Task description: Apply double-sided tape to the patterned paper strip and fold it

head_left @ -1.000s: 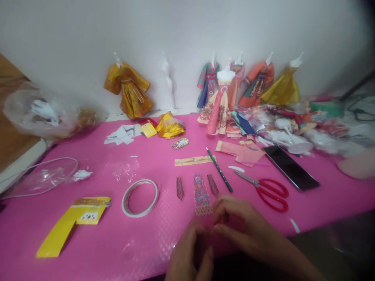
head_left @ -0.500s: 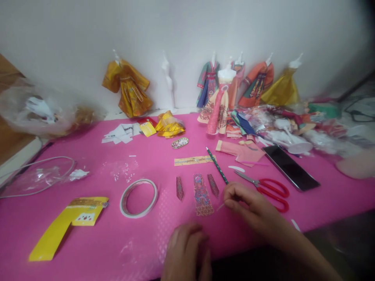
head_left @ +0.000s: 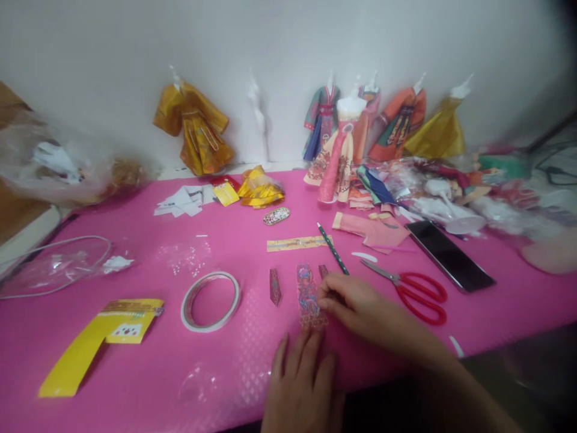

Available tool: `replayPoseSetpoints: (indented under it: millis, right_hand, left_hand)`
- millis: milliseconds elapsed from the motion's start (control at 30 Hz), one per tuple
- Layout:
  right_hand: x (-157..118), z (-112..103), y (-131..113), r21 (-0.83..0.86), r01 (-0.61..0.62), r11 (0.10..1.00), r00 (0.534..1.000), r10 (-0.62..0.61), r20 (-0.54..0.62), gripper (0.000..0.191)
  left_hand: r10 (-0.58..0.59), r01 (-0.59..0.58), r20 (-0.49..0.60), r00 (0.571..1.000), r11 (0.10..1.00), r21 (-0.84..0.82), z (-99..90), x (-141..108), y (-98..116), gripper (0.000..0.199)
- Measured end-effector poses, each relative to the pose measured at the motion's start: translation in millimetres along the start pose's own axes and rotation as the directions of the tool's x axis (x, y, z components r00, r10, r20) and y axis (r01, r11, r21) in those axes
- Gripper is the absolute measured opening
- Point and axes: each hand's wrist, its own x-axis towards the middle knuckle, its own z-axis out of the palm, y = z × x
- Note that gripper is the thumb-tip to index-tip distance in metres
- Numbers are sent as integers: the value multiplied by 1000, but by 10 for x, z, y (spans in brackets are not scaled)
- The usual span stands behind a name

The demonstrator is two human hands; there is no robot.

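Observation:
A patterned pink-and-blue fabric piece (head_left: 308,288) lies flat in front of me. My left hand (head_left: 301,376) rests on the pink mat with its fingers stretched out, the fingertips on the piece's near end. At its right edge, my right hand (head_left: 349,304) is closed in a pinch; what it pinches is hidden by the fingers. To the left lies a small dark red pointed piece (head_left: 275,287). A matching pointed piece (head_left: 323,272) is mostly covered by my right hand. Just beyond that hand is a dark green pencil (head_left: 332,248).
Red-handled scissors (head_left: 421,294) and a phone (head_left: 452,255) lie to the right. A tape roll (head_left: 184,310) and a cut yellow packet (head_left: 85,343) are on the left. Dressed doll forms (head_left: 193,129) line the wall. Plastic bags and fabric scraps (head_left: 428,186) crowd the back right.
My right hand has moved left onto the patterned piece's edge; the thin pale strip seen in its fingers is now out of sight. My left hand has moved forward and flattened onto the near end.

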Motion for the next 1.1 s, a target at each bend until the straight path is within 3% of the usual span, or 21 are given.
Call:
replayPoseSetpoints:
  millis: [100,367,633,800,967,1100]
  right_hand:
    - [36,8,-2,-16,-8,1000,1000,9,6,15]
    - [90,-7,-18,-85,-11,996,998,17,67,18]
    - [94,47,-57,-113,-39,993,996,48,80,17]
    - [101,56,-72,-119,-35,992,996,45,82,19]
    - [121,54,-52,-117,-27,993,996,37,78,19]
    - [130,56,-45,-110,-23,994,996,32,81,20]
  left_hand:
    - [8,-9,28,1000,1000,25,32,-9,5,33]
    - [-25,25,-40,999,1000,-3,93,-40,18,32]
    - [60,-64,54,997,995,80,51,-67,-9,36]
    - [3,-3,-2,1000,999,53,63,-69,3,34]
    - [69,-78,99,993,993,86,9,-50,-7,32]
    - [24,-29,67,997,997,74,19,-59,-1,32]
